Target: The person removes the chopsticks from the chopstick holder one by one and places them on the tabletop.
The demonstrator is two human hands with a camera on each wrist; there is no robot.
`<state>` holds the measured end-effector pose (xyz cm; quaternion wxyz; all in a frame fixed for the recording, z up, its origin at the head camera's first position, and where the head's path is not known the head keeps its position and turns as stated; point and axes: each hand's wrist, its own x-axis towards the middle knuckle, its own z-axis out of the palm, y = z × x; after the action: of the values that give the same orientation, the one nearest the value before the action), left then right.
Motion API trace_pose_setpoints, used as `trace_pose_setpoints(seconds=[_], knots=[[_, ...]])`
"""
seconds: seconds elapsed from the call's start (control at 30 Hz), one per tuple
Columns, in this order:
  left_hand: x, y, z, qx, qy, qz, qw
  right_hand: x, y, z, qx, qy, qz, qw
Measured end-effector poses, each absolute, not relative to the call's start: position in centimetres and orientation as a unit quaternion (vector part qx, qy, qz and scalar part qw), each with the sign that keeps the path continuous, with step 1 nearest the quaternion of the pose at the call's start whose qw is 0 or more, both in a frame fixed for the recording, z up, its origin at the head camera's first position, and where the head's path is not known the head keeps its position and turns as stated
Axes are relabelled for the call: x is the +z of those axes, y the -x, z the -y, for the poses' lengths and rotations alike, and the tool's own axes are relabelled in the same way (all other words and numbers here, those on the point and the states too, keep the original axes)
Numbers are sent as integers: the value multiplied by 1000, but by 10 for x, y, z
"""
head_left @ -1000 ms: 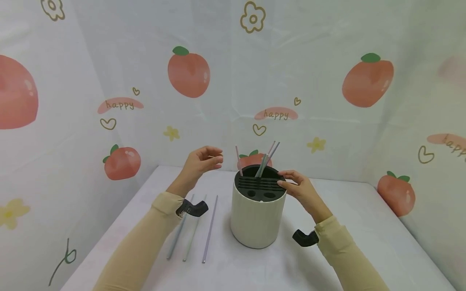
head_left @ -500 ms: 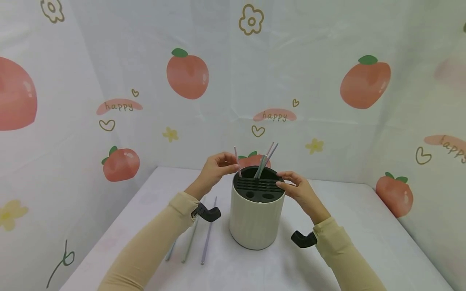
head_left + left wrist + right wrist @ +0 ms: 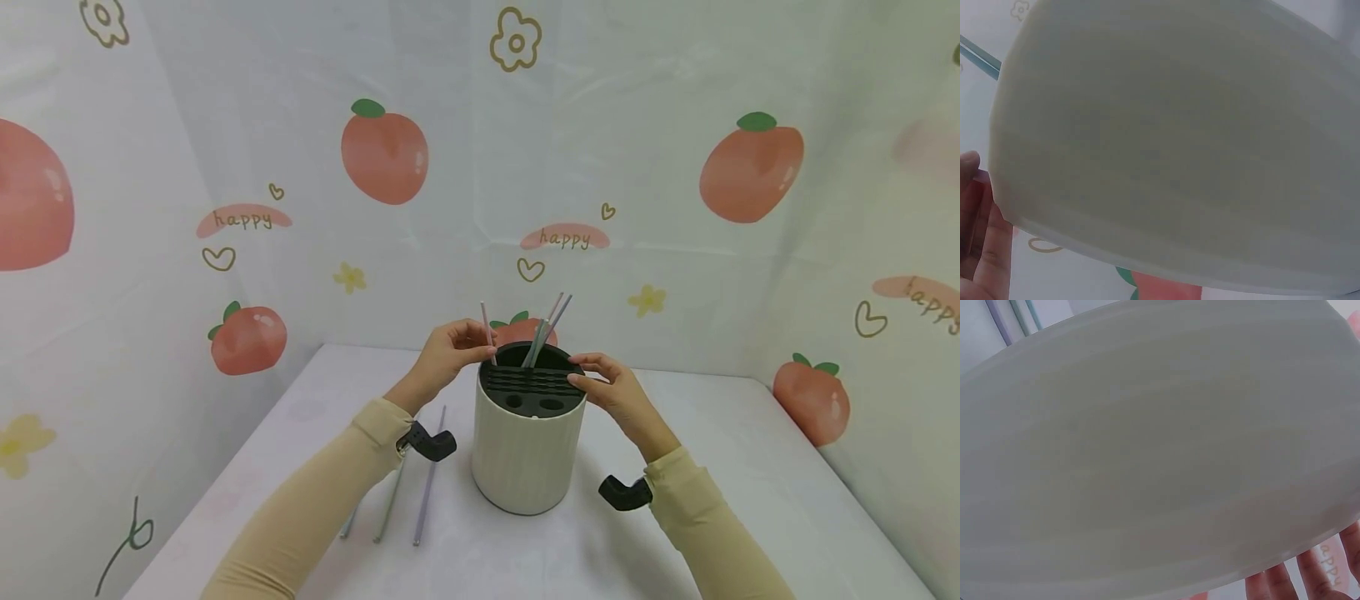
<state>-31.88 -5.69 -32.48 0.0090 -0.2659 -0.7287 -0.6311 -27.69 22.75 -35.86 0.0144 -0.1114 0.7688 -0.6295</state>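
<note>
A cream ribbed round holder (image 3: 525, 467) with a black slotted top (image 3: 534, 382) stands upright on the table. Several thin pastel sticks (image 3: 542, 337) lean in its open back section. At the left rim, my left hand (image 3: 447, 354) pinches a thin pink stick (image 3: 486, 321) between thumb and fingers, its lower end down inside the holder. My right hand (image 3: 617, 396) grips the right rim, thumb on the top edge; in the right wrist view its fingers (image 3: 1313, 575) show along the far side. The holder's wall fills most of both wrist views.
Left of the holder, a purple stick (image 3: 427, 508), a pale green stick (image 3: 388, 508) and a blue stick (image 3: 349, 523) lie on the white table (image 3: 585, 567), partly under my left forearm. A fruit-printed white curtain (image 3: 480, 167) closes in the back and sides.
My left hand has moved right and slightly down from beside the holder to the pink stick, and now pinches it. The right hand has stayed at the rim.
</note>
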Motion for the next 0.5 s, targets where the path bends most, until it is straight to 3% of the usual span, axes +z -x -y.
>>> trace_pose_setpoints(seconds=[0.3, 0.5], knots=[[-307, 322, 60, -665, 299, 684, 42, -358, 277, -227, -628, 113, -769, 13], [-266, 323, 73, -707, 316, 623, 108, -358, 276, -227, -628, 108, -770, 13]])
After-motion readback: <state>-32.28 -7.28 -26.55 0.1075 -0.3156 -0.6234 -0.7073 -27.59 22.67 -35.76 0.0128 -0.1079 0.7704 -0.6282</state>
